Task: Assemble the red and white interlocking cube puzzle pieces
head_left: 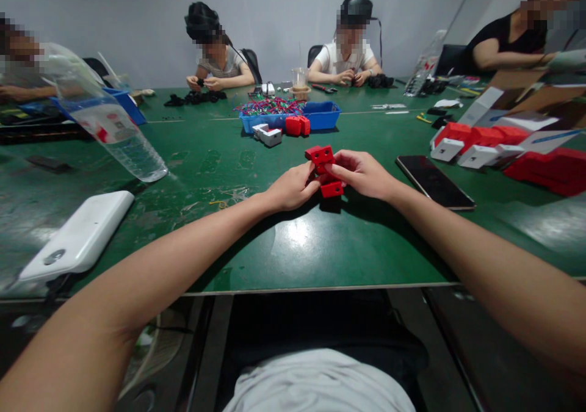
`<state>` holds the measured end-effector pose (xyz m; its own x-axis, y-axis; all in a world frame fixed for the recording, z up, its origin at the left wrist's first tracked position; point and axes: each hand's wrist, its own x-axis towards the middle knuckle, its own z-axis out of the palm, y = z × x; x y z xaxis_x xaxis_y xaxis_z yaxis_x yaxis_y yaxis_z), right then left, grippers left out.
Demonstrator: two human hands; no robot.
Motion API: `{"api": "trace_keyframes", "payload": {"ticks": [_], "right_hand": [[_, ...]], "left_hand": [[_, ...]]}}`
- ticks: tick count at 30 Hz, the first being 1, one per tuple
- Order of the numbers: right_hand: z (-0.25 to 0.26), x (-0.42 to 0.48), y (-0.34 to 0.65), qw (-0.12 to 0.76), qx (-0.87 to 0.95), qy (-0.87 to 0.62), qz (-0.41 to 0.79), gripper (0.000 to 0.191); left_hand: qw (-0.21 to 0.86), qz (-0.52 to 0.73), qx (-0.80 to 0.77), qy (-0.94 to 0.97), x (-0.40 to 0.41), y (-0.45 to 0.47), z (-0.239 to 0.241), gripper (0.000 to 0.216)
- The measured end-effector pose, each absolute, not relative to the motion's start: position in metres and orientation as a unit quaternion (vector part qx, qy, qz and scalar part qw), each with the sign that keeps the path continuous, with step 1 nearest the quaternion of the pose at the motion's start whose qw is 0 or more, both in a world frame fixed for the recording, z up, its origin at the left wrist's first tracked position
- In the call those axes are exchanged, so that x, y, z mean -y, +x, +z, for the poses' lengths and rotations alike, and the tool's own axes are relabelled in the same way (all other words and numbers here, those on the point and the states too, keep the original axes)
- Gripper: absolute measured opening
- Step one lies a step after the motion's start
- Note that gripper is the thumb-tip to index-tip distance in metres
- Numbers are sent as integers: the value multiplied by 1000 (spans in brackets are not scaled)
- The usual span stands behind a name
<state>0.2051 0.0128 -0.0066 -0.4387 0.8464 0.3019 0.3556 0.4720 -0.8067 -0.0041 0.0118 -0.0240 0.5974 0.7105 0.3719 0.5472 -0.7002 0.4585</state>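
Left hand (295, 186) and right hand (361, 173) both grip a blocky red plastic part (323, 157) over the flat green tabletop (256, 259).

red blocky piece (323, 159) | small dark holes in its faces | held between left fingers (306, 178) and right fingers (347, 158) | just above table (366, 250)

The left hand (293, 186) and right hand (361, 173) cover the sides of the red piece (324, 157) between them. The left arm (183, 247) runs off the lower left corner, the right arm (458, 253) off the right edge, which also cuts a co-worker in black (503, 39). The bottom edge crops the white shirt (320, 381). The wires (279, 105) are too small to tell apart; a dark item (48, 163) at left is blurred.
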Motion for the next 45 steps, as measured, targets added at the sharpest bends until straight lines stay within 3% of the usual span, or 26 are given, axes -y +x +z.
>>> {"api": "trace_keyframes", "payload": {"ticks": [5, 9, 19, 24, 29, 38, 45], "right_hand": [[-5, -12, 205, 359, 768, -382, 368, 40], [-4, -10, 203, 351, 764, -368, 397, 39], [-3, -12, 203, 325, 776, -359, 403, 50], [-1, -9, 204, 326, 773, -374, 396, 61], [-1, -5, 202, 331, 778, -345, 408, 59], [-13, -12, 205, 350, 820, -337, 303, 64], [-9, -9, 204, 379, 854, -331, 131, 52]], "left_hand": [[124, 267, -419, 859, -9, -3, -22, 39], [137, 353, -388, 841, -9, -4, -23, 50], [150, 404, -339, 836, -6, -3, -20, 40], [157, 429, -403, 793, -11, -4, -25, 40], [136, 450, -440, 765, -15, -5, -27, 41], [95, 437, -385, 807, -20, -9, -28, 51], [66, 431, -405, 804, -26, -14, -31, 51]]}}
